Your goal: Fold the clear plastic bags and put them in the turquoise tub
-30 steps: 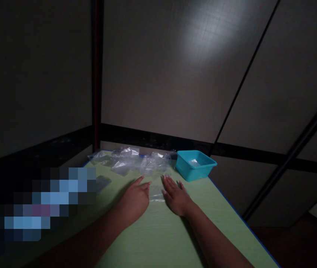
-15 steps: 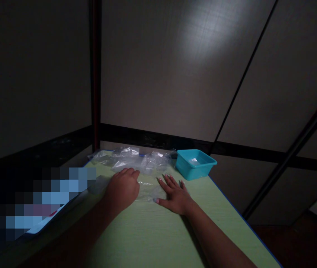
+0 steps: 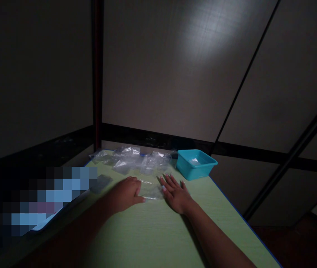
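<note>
A clear plastic bag point(image 3: 150, 190) lies flat on the green tabletop between my two hands. My left hand point(image 3: 126, 194) is at its left edge, fingers curled down on the plastic and thumb stretched along the near edge. My right hand point(image 3: 177, 196) rests palm down on the bag's right side, fingers spread and pointing away from me. Beyond them, several crumpled clear plastic bags point(image 3: 127, 162) are heaped along the far edge of the table. Another flat piece of clear plastic point(image 3: 101, 183) is to the left of my left hand.
A turquoise plastic basket point(image 3: 194, 170) stands at the far right corner, with something clear inside. On the left edge lies a pale blue object point(image 3: 45, 222), mostly blurred out. The green table point(image 3: 147, 238) meets dark panelled walls behind and at left.
My left thumb has come out from the curled fingers onto the bag's near edge. My right thumb has drawn in closer to its fingers. The bags and basket stay in place.
</note>
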`<state>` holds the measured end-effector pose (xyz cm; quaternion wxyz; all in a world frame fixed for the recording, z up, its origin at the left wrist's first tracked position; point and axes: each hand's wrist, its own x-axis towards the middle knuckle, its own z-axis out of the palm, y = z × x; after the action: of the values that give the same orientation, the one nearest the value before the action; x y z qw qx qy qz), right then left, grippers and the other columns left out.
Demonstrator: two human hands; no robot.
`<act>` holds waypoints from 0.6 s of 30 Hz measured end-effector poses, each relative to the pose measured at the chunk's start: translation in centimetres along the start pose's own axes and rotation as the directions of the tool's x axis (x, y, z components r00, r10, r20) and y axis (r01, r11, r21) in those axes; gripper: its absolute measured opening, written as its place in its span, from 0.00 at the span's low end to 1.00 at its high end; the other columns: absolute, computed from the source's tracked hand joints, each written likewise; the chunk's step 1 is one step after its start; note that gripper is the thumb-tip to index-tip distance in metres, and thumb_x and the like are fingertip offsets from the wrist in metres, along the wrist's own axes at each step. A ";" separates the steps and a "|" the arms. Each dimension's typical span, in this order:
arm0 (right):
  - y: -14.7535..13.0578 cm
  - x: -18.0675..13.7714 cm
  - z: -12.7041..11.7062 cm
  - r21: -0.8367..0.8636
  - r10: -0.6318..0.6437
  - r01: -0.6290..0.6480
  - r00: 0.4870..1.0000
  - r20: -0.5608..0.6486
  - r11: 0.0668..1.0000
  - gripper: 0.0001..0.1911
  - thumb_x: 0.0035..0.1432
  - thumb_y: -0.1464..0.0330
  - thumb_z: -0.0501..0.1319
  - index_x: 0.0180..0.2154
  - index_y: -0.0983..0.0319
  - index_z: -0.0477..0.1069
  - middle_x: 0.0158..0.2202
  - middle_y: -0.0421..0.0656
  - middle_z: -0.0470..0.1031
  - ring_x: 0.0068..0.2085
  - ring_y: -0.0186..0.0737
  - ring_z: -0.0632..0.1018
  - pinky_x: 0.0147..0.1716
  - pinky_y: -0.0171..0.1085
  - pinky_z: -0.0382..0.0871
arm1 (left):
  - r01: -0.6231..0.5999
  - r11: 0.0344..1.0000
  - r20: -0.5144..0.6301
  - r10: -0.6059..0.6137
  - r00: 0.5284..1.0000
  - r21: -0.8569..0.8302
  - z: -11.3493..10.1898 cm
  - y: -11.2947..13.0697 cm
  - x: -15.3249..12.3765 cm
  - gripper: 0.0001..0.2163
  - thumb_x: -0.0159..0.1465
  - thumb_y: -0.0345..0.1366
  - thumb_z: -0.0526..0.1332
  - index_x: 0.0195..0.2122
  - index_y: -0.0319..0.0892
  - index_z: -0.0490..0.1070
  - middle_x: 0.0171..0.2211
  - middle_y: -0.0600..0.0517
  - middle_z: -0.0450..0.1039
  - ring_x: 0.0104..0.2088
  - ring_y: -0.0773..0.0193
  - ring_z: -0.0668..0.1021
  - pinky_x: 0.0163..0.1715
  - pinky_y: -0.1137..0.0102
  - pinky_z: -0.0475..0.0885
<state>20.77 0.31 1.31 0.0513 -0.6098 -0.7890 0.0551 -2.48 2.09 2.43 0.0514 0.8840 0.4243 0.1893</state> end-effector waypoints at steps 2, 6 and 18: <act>-0.1 0.0 -0.1 -0.011 0.004 -0.004 1.000 0.009 1.000 0.25 0.61 0.55 0.31 0.59 0.46 0.32 0.63 0.34 0.32 0.62 0.40 0.36 0.55 0.55 0.35 | -0.032 0.998 0.021 0.034 0.999 -0.063 0.0 -0.2 0.0 0.04 0.52 0.33 0.58 0.25 0.41 0.61 0.28 0.55 0.65 0.33 0.65 0.68 0.30 0.74 0.60; -0.1 -0.1 -0.2 -0.022 0.006 -0.006 1.000 0.019 1.000 0.25 0.61 0.54 0.32 0.59 0.46 0.31 0.63 0.34 0.32 0.62 0.41 0.36 0.55 0.55 0.35 | -0.052 0.990 0.018 0.055 0.998 -0.127 0.2 -0.3 0.2 0.09 0.46 0.21 0.50 0.25 0.42 0.59 0.28 0.55 0.63 0.32 0.67 0.67 0.29 0.75 0.59; 0.4 0.2 0.4 -0.018 -0.021 0.021 1.000 0.001 1.000 0.29 0.58 0.50 0.36 0.59 0.46 0.31 0.63 0.35 0.32 0.62 0.43 0.36 0.54 0.57 0.34 | 0.072 0.996 0.032 -0.074 0.997 0.061 -0.1 -1.3 0.3 0.09 0.46 0.20 0.49 0.23 0.42 0.62 0.27 0.52 0.64 0.35 0.62 0.67 0.33 0.71 0.60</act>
<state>21.00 0.62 0.90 0.0461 -0.6021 -0.7957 0.0475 -3.31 3.09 2.30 0.0389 0.8722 0.4609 0.1591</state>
